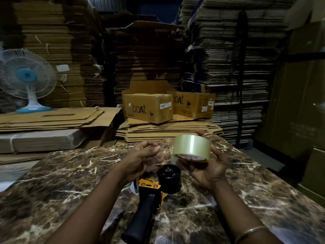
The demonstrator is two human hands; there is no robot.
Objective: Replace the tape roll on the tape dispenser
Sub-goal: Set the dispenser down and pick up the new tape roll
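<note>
From the head camera, my right hand [207, 166] is raised above the bench [70, 182], palm up and fingers spread around a full roll of clear tape [191, 148]. The roll rests in my palm with my thumb against its right side and a fingertip showing behind its top edge; its printed core faces down towards me. A thin bangle [249, 232] circles that wrist.

My left hand [142, 159] is loosely curled just left of the roll, fingers bent in towards the thumb. Something thin and clear seems pinched there, perhaps a loose strip of film, but I cannot tell for sure.

Below and between my hands the tape dispenser [151, 194] lies on the marbled bench. Its black handle [139, 221] points towards me, its yellow metal frame sits at the middle, and its black spindle wheel [169, 178] stands bare, with no roll on it, just under the new tape.

Beyond the bench edge are two cardboard boxes printed "boAt" [149, 108], sitting on flattened cartons, with tall stacks of flat cardboard [237, 67] behind. A white and blue table fan [26, 80] stands on cartons at far left.
</note>
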